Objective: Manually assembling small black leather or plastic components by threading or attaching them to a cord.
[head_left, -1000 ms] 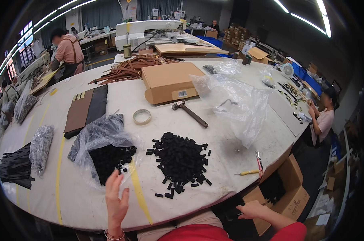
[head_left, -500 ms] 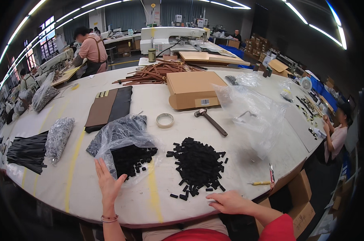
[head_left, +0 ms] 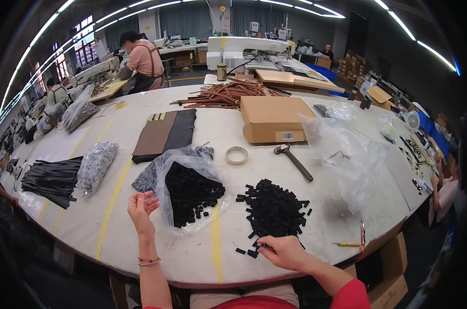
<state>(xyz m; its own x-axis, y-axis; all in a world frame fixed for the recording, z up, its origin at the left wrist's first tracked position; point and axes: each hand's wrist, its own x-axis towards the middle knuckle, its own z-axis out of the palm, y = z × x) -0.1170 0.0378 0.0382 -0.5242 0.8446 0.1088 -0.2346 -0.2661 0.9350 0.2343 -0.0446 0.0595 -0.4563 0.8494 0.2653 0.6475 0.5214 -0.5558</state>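
My left hand [head_left: 142, 210] is raised beside the left edge of a clear plastic bag [head_left: 164, 193], fingers loosely bent and apart, with nothing seen in it. Many small black pieces [head_left: 189, 193], short and block-like, spill from the bag's mouth. To the right lies a loose pile of the same black pieces [head_left: 275, 208]. At that pile's near edge my right hand [head_left: 285, 252] is closed in a pinch on what look like thin metal tweezers, mostly hidden by the fingers. A few stray pieces [head_left: 252, 253] lie just left of its fingertips.
Beyond the piles are a tape roll [head_left: 237, 155], a hammer [head_left: 295, 162], a cardboard box [head_left: 274, 119] and brown straps [head_left: 228, 96]. A crumpled clear bag [head_left: 354, 165] and a yellow-handled tool [head_left: 346, 244] lie right. Black strips [head_left: 50, 180] lie left. Other people work nearby.
My left hand has come off the bag, its fingers bending; the bag's mouth is wider, showing more black pieces. My right hand has moved up to the pile's near edge. The view has shifted left.
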